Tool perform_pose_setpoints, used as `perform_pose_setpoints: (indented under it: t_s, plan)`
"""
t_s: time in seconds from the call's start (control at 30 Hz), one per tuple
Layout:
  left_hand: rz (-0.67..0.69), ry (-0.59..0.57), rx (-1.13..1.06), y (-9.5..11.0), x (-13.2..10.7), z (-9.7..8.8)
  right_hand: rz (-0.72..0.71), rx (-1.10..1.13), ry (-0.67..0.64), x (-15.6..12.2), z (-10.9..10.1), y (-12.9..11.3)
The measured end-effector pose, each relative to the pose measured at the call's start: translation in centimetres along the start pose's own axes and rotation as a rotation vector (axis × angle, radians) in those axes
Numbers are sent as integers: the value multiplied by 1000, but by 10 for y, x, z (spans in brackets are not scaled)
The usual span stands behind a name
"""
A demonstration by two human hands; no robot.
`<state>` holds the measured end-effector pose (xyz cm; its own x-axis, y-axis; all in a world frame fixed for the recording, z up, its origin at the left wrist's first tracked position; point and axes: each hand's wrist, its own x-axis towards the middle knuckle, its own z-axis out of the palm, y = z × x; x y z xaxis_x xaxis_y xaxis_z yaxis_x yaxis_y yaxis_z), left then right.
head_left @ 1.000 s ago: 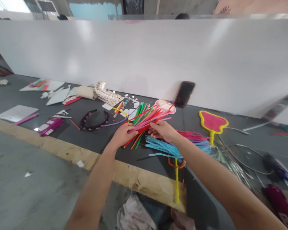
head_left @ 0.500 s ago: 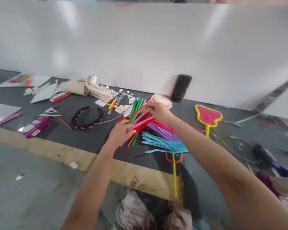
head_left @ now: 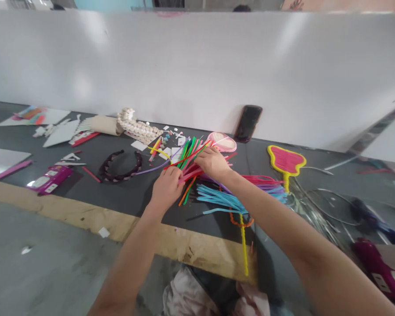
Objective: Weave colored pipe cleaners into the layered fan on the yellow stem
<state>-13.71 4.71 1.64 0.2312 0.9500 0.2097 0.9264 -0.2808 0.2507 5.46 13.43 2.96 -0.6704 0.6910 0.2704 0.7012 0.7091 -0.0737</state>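
Note:
My left hand (head_left: 166, 188) is closed round the left ends of a bunch of pink and red pipe cleaners (head_left: 190, 172). My right hand (head_left: 212, 163) grips the same bunch farther right, its fingers bent over the strands. A single red pipe cleaner (head_left: 197, 152) runs slantwise between the two hands. Green pipe cleaners (head_left: 186, 152) lie beneath and behind them. Nearer my body, a spread of light blue pipe cleaners (head_left: 217, 199) rests on the table, partly under my right forearm. A yellow twisted stem (head_left: 244, 250) and an orange loop (head_left: 249, 223) stick out below it.
A phone (head_left: 248, 123) leans against the white partition (head_left: 184, 66). On the right stands a pink-and-yellow paddle shape (head_left: 287, 161) near loose wires. To the left lie a dark braided headband (head_left: 107, 171), a purple packet (head_left: 51, 179) and a beige beaded piece (head_left: 141, 127). Brown paper (head_left: 197, 245) edges the table.
My right hand has come down and leftward from the raised tip of the red pipe cleaner onto the bunch. My left hand's fingers have curled more tightly. The view has shifted slightly.

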Motion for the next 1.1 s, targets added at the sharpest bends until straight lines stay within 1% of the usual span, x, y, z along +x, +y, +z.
perform_pose_setpoints:
  t_s: [0.07,0.13,0.27,0.33,0.43,0.5,0.57,0.63,0.7,0.8,0.87,0.93,0.97,1.03,1.07,1.1]
  plan:
    - [-10,50,91,4,-2,-2,-19,-43,13,-2,-9,5]
    - [-25,68,168,8,-4,-3,-19,-89,37,-5,-19,13]
    - [-23,-7,223,9,-6,0,30,-170,103,-19,-41,35]
    - [-14,-46,196,8,-6,4,97,-183,159,-32,-53,46]
    - [-1,-106,174,6,-8,8,265,-63,300,-61,-70,55]
    - [14,-154,190,6,-9,9,362,55,365,-87,-79,54]
    - [25,-182,203,7,-9,9,408,155,360,-117,-84,48]
    - [22,-169,195,7,-7,8,434,209,348,-149,-86,41]
    - [13,-123,183,7,-5,8,436,211,337,-180,-86,35]
    - [11,-10,203,7,-2,5,411,198,317,-223,-87,33]
    - [32,98,225,8,-1,1,388,192,298,-250,-91,37]
    - [45,240,235,15,-2,-7,366,164,290,-274,-95,41]
    - [47,316,234,22,-3,-12,353,141,283,-284,-96,43]
    - [60,446,222,43,-10,-19,324,83,259,-298,-99,46]
    - [91,480,213,57,-15,-21,305,48,239,-302,-100,46]
    - [145,484,204,72,-20,-22,283,8,218,-304,-101,45]
